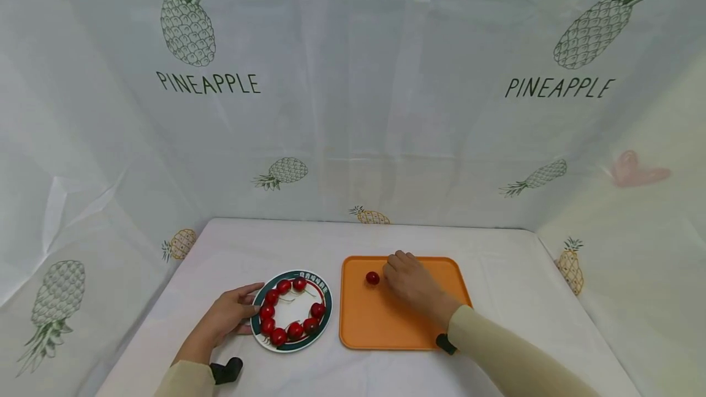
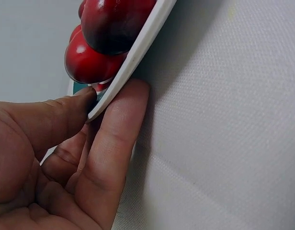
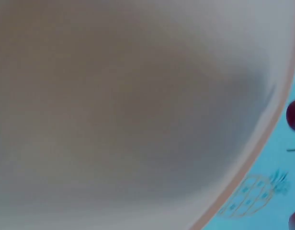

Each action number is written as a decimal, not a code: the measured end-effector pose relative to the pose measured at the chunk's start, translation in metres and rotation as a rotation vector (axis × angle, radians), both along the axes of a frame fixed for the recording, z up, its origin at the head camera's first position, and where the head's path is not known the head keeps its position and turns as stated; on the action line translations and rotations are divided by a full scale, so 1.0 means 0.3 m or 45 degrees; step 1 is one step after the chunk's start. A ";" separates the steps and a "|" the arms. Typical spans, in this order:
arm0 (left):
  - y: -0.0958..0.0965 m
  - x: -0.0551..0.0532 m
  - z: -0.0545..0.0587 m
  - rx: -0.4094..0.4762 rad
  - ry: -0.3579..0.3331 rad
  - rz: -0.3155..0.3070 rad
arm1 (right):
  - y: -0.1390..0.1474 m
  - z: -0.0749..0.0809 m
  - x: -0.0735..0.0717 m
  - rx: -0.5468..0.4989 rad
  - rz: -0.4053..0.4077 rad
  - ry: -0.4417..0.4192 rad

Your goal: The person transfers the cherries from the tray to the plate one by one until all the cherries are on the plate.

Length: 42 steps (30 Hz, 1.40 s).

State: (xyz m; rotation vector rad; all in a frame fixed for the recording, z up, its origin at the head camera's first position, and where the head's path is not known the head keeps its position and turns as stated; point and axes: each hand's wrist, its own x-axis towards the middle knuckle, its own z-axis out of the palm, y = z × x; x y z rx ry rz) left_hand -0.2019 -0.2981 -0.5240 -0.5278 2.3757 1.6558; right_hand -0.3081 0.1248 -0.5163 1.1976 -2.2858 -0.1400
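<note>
My left hand (image 1: 228,311) pinches the left rim of a white plate (image 1: 295,310) with a dark green border. In the left wrist view, the thumb (image 2: 71,112) presses on top of the rim while a finger (image 2: 119,129) lies underneath. Several shiny red cherries (image 1: 278,336) form a broken ring on the plate, some with stems. My right hand (image 1: 410,283) is over an orange tray (image 1: 366,329), its fingers bent near the far edge. One cherry (image 1: 372,278) sits on the tray just left of that hand. I cannot tell whether the right fingers hold anything.
A white cloth (image 1: 265,247) covers the table. Behind it and along both sides hangs a pale curtain (image 1: 353,121) printed with pineapples. Close up in the right wrist view is a blurred pale surface, with a cherry (image 3: 294,115) at the right border.
</note>
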 end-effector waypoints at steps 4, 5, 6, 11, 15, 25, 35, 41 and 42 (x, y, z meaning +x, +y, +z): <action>-0.002 -0.002 -0.002 -0.002 -0.003 0.001 | -0.108 0.020 0.048 -0.068 -0.060 0.011; -0.002 -0.002 -0.001 -0.005 -0.004 0.000 | -0.137 0.027 0.061 -0.080 -0.073 0.007; -0.001 -0.002 -0.001 -0.009 -0.004 -0.001 | -0.165 0.030 0.072 -0.085 -0.087 0.004; 0.001 0.001 0.001 -0.008 -0.006 0.004 | -0.300 0.043 0.120 -0.084 -0.151 -0.042; -0.001 0.004 0.003 0.000 -0.006 0.006 | -0.397 0.041 0.142 -0.008 -0.189 -0.049; -0.003 0.007 -0.002 0.014 0.002 0.022 | -0.533 0.016 0.168 0.019 -0.321 -0.125; -0.004 0.000 -0.009 -0.003 -0.002 0.019 | -0.533 -0.002 0.170 -0.002 -0.356 -0.182; -0.006 0.000 -0.012 0.007 -0.001 0.020 | -0.535 -0.006 0.169 0.018 -0.347 -0.203; -0.006 0.000 -0.012 0.010 -0.001 0.022 | -0.535 -0.007 0.169 0.023 -0.342 -0.208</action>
